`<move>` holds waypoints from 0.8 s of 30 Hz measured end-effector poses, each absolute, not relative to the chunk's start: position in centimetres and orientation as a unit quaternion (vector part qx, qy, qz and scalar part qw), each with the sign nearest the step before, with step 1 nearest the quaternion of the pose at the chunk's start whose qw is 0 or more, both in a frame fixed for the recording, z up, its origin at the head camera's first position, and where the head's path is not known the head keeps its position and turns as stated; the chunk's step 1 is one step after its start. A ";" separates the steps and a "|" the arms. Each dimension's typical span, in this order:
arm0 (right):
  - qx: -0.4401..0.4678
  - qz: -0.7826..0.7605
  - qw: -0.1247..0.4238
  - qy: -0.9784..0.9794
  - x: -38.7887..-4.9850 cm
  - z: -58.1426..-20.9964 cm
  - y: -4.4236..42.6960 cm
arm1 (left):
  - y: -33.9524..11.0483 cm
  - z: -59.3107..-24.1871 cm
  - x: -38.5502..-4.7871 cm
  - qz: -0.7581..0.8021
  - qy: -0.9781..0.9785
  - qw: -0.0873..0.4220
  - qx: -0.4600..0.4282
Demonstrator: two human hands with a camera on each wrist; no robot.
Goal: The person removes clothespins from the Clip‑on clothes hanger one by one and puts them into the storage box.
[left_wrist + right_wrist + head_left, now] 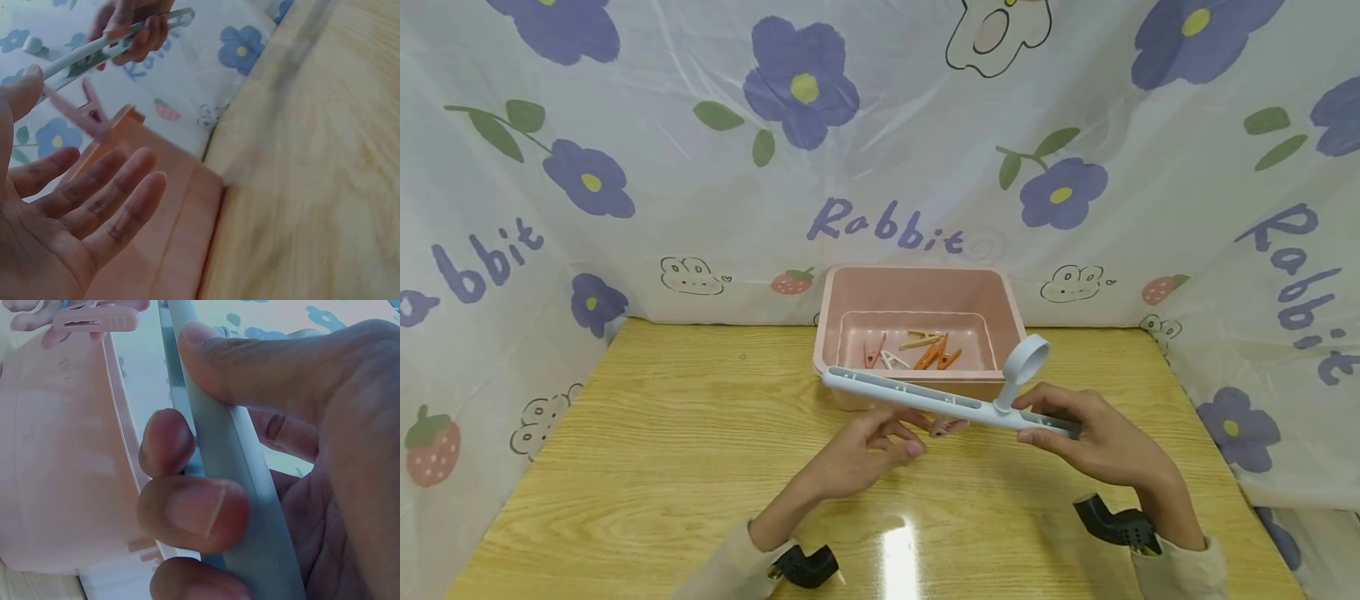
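My right hand (pixel 1093 433) grips one end of a long pale-blue plastic bar with slots and an upright ring (pixel 917 397), probably a clothes hanger. The bar is held tilted above the front rim of a pink bin (pixel 917 375). A pink clothespin (pixel 84 115) is just beneath the bar; whether it is attached there is unclear. Close below the bar is my left hand (pixel 865 454), fingers loosely spread, its thumb near the clothespin in the left wrist view. Around the bar, the right thumb and fingers (pixel 194 512) are curled.
Several clothespins (pixel 932 352), orange, white, pink and yellowish, lie inside the bin. It stands on a wood-grain table (pixel 700 442) against a flowered curtain (pixel 895 167). Black wrist cameras (pixel 808 568) sit on both wrists.
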State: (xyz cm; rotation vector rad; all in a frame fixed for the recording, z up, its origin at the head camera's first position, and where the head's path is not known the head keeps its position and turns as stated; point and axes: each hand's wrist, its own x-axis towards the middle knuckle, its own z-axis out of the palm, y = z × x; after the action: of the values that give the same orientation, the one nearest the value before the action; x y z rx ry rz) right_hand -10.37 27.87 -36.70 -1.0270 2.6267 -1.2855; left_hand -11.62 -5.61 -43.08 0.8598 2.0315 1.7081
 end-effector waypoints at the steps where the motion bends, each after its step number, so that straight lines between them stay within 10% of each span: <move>1: -0.331 -0.415 0.022 0.847 -10.4 -36.7 27.8 | -5.3 -43.2 -11.6 0.606 0.713 0.180 0.302; 24: -0.337 -0.416 0.029 0.844 -10.5 -37.0 27.4 | -1.4 -43.5 -11.1 0.634 0.694 0.147 0.307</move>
State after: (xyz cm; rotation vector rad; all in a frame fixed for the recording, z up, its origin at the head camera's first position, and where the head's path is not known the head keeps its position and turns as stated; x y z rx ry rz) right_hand -10.48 27.44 -36.96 -1.0381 2.6047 -1.2827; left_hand -11.09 -1.36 -43.53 0.8845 1.9971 1.8242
